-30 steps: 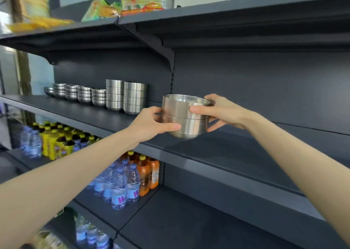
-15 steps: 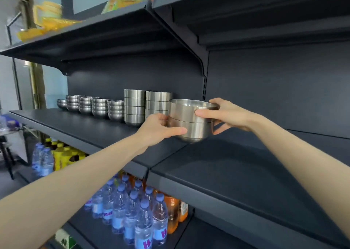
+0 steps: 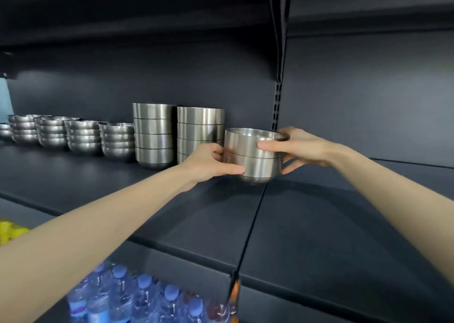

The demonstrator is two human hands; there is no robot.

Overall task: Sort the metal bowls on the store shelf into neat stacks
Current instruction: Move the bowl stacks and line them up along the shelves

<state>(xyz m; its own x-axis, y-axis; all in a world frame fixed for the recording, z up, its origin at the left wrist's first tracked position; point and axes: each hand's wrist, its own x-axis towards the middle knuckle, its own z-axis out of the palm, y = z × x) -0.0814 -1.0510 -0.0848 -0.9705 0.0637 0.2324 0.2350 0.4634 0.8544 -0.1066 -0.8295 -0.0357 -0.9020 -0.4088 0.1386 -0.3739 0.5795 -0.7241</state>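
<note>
Dim scene, no lamp in view. Dark grey metal shelf (image 3: 196,212) has a soft sheen below the left hand (image 3: 208,163) fingers (image 3: 231,169), and a broad soft shadow below the right hand (image 3: 304,148) fingers (image 3: 270,145). Brushed steel two-bowl stack (image 3: 253,165) between the fingers: vertical glare streaks, rim bright. Wide-angle bend stretches forearms & frame edges. Blue-capped clear water bottles (image 3: 137,298), well below the left fingers, are soft/blurred.
</note>
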